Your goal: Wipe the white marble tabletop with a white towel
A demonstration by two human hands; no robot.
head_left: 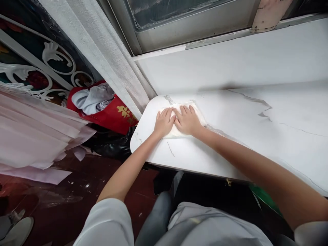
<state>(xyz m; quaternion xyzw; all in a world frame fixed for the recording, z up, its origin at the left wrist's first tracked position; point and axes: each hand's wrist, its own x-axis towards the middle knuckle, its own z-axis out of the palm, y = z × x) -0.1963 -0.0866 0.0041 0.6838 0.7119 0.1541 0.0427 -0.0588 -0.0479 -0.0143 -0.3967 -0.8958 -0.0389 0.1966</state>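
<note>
A white cloth (198, 114) lies near the rounded left end of a white marble-patterned table (256, 136). My left hand (164, 121) presses flat on the cloth's left part, fingers stretched forward. My right hand (187, 119) lies flat beside it on the cloth, fingers stretched out and touching the left hand's. Most of the cloth is hidden under both palms.
A white curtain (110, 58) hangs left of the table below a window frame (194, 27). A red bag (112, 116) holding grey clothing sits on the floor. Pink fabric (36, 133) lies at left. The floor (77, 191) is dark red.
</note>
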